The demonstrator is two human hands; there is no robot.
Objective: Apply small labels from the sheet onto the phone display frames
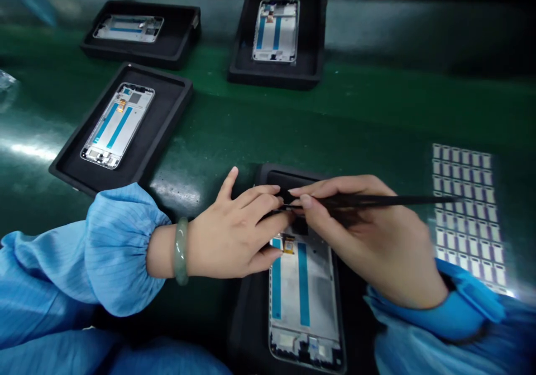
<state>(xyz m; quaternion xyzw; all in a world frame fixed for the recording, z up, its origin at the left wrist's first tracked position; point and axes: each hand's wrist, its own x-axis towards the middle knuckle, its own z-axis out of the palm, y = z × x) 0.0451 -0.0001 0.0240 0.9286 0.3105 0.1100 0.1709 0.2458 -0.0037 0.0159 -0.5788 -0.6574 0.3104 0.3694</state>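
Observation:
A pair of black tweezers (389, 200) is pinched between the thumb and fingers of my right hand (372, 235), its long end pointing right. The tips reach the upper end of a silver phone frame (322, 285), where my fingers hide them. This frame has two blue strips and a small orange flex cable (288, 245), and lies in a black tray (251, 313). My left hand (234, 230) rests palm down over the frame's upper left part, fingers apart and little finger raised. Its fingertips come close to the tweezers; whether they touch a small part is hidden.
Three more black trays, at the left (167, 113), back left (184, 40) and back centre (312, 40), each bear a phone frame. A sheet of small white stickers or parts (467, 213) lies on the green mat (377, 124) to the right.

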